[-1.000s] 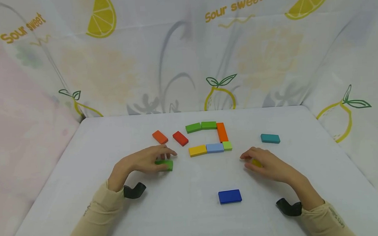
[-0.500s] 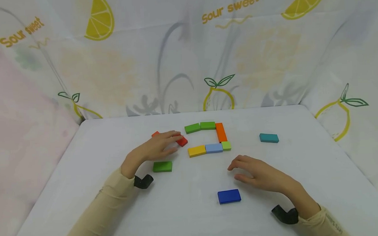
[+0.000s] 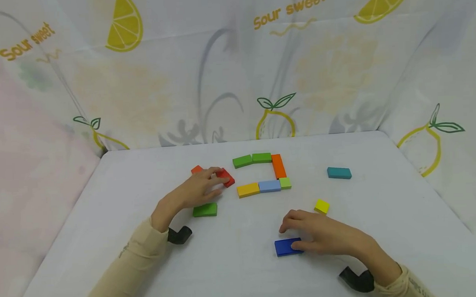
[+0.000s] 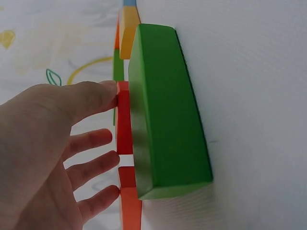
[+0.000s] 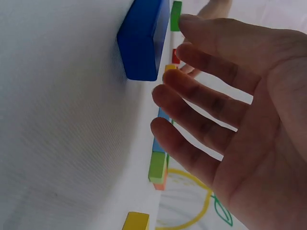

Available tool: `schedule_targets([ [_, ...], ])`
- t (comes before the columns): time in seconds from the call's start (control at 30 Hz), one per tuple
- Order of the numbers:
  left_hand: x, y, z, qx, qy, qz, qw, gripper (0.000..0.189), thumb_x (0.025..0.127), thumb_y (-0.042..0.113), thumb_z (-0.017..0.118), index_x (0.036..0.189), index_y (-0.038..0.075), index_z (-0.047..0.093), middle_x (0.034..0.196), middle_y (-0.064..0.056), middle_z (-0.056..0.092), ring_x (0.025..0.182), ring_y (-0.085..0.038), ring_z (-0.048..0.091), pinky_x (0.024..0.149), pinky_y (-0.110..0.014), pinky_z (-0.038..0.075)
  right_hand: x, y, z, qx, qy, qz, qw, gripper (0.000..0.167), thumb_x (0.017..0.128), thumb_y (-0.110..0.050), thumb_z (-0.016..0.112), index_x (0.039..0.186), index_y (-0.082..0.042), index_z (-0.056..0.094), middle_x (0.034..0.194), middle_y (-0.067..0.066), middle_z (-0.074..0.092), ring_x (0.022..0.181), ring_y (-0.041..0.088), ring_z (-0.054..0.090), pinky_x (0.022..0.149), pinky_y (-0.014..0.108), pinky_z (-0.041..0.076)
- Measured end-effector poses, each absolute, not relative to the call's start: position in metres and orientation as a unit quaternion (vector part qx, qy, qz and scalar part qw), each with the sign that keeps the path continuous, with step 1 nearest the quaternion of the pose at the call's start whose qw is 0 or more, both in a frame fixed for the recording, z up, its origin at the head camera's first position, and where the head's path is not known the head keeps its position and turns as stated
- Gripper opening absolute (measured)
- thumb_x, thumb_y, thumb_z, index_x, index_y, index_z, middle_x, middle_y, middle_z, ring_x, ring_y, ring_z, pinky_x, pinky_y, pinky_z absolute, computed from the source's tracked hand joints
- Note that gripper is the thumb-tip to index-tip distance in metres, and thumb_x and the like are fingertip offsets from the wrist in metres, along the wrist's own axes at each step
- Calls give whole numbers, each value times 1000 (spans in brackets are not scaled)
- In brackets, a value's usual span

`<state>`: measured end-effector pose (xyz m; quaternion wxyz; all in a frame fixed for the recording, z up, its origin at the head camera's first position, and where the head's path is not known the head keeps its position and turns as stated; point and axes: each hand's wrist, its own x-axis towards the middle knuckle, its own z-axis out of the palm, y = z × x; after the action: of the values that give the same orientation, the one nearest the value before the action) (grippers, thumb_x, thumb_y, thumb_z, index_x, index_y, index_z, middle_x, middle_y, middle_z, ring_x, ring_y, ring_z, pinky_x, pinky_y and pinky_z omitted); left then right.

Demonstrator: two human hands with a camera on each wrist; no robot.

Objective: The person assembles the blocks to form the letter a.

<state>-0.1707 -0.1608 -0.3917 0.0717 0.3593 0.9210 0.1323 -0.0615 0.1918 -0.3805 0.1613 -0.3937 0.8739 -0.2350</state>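
Note:
My left hand (image 3: pixel 198 187) reaches over the red block (image 3: pixel 225 177), its fingers extended. A fingertip rests on or just above that block; I cannot tell contact for certain. Behind the fingers an orange-red block (image 3: pixel 197 169) is partly hidden. Below the palm lies a green block (image 3: pixel 204 210), large in the left wrist view. My right hand (image 3: pixel 325 233) hovers at the dark blue block (image 3: pixel 285 248), thumb overlapping its right end in the head view. In the right wrist view, the fingers are spread and apart from the blue block (image 5: pixel 144 40). Just behind this hand sits a yellow block (image 3: pixel 322 206).
Two green blocks (image 3: pixel 261 158), an orange block (image 3: pixel 278 166), a light green block (image 3: pixel 285 183), a light blue block (image 3: pixel 269 186) and an amber block (image 3: pixel 248 190) form an outline with a gap at its left. A teal block (image 3: pixel 339 173) lies apart at right.
My left hand has gone from the green block to the red one, which has turned slightly. From the yellow block, my right hand has come toward me to the dark blue block.

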Motion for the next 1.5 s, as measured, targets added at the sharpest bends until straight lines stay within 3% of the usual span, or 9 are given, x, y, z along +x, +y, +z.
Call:
schedule_targets([
  [0.3, -161, -160, -392, 359, 917, 159, 73, 29, 93, 27, 58, 120, 17, 62, 138, -9, 50, 127, -27, 48, 109, -52, 31, -58, 191, -380, -402, 866, -231, 185, 30, 87, -24, 68, 116, -26, 59, 114, -13, 54, 103, 5, 54, 91, 24, 49],
  [0.57, -153, -159, -397, 370, 903, 198, 86, 15, 95, 22, 57, 108, 20, 64, 137, -2, 50, 119, -21, 55, 99, -39, 46, -56, 190, -377, -404, 869, -211, 196, 34, 86, -21, 69, 118, -26, 58, 115, -14, 54, 104, 3, 52, 91, 25, 49],
  [0.77, -149, -159, -400, 399, 892, 200, 74, 14, 93, 17, 59, 105, 19, 65, 133, -2, 53, 111, -17, 59, 93, -36, 49, -56, 190, -379, -400, 866, -218, 205, 36, 86, -16, 67, 119, -25, 56, 115, -15, 55, 105, 3, 53, 93, 26, 48],
  [0.9, -146, -159, -401, 410, 887, 202, 66, 14, 91, 16, 61, 104, 19, 65, 132, -2, 54, 105, -15, 60, 89, -33, 51, -56, 190, -379, -403, 862, -222, 211, 35, 85, -12, 66, 117, -24, 57, 115, -15, 55, 106, 3, 53, 94, 26, 48],
  [1.5, -143, -158, -399, 422, 885, 192, 50, 13, 88, 17, 67, 100, 19, 63, 126, -2, 56, 108, -15, 55, 89, -32, 50, -56, 194, -373, -414, 858, -206, 223, 49, 83, -6, 67, 127, -24, 54, 118, -14, 55, 108, 4, 54, 93, 27, 49],
])
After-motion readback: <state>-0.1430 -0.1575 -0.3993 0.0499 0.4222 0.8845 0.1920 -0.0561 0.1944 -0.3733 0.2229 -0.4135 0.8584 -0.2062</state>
